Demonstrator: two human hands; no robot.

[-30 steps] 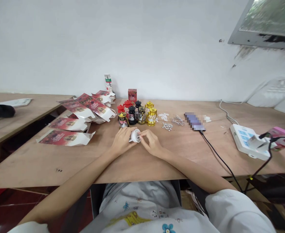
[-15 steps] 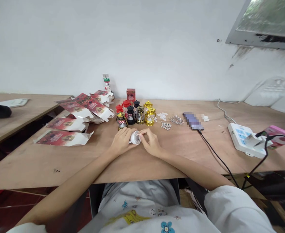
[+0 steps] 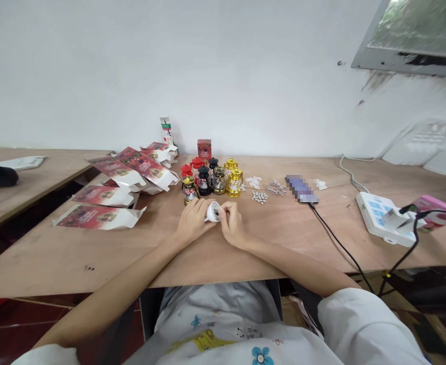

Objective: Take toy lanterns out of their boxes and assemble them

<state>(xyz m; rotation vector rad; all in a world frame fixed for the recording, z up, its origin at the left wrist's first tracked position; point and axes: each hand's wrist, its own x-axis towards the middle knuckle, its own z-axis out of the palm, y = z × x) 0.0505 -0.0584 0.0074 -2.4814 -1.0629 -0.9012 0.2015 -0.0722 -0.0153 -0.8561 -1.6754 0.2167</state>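
Observation:
My left hand [image 3: 193,221] is wrapped around a small white lantern [image 3: 213,212], tipped so that its round open base faces right and toward me. Inside the base some dark and metallic detail shows, too small to make out. My right hand [image 3: 232,223] has thumb and fingertips pinched together at the rim of that base. Whatever they hold, if anything, is hidden. Just beyond my hands stands a group of mini lanterns: red [image 3: 197,163], black [image 3: 204,181], bronze-black [image 3: 189,188] and gold [image 3: 234,182].
Button cells [image 3: 259,196], thin metal pins [image 3: 275,187] and small white pieces [image 3: 253,181] lie right of the lanterns. Flattened red boxes [image 3: 99,216] spread at left. Farther right are a phone [image 3: 302,189] on a cable and a white power strip [image 3: 384,218].
My right fingertips have shifted slightly right and down along the lantern's base, uncovering more of its inside. My left hand keeps its hold.

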